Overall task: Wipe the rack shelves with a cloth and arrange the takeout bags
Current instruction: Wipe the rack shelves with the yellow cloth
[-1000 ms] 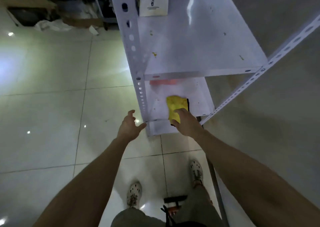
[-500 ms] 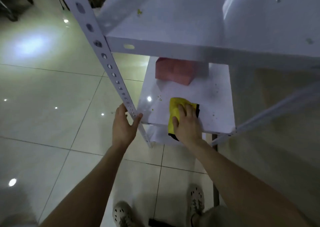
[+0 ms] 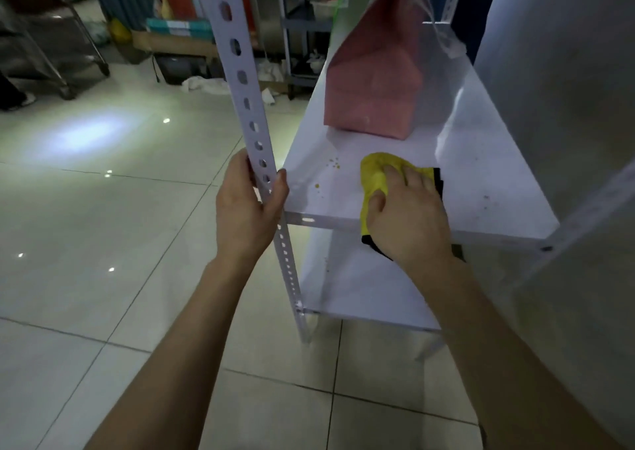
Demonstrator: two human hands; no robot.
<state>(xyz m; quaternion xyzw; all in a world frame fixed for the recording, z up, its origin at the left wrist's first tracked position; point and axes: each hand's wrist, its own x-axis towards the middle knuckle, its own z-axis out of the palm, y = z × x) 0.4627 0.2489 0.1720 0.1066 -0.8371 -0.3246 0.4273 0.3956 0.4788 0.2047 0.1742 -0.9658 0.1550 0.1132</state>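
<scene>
Presses the soft, limp yellow cloth with black trim [image 3: 376, 174] flat on the white metal rack shelf [image 3: 481, 188], at 6 o'clock of the pink paper takeout bag [image 3: 374, 81], under the right hand [image 3: 409, 215], fingers [image 3: 415, 178] lightly spread, likely bunching unless palmed, with the left hand [image 3: 247, 209] curled round the perforated white post [image 3: 240, 81].

left hand [image 3: 249, 209] gripping, right hand [image 3: 407, 219] pressing flat (fingers straight)

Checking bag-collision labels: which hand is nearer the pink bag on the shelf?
Right. The right hand presses the yellow cloth on the shelf just in front of the pink bag; the left hand grips the rack post at the shelf's front-left corner.
</scene>
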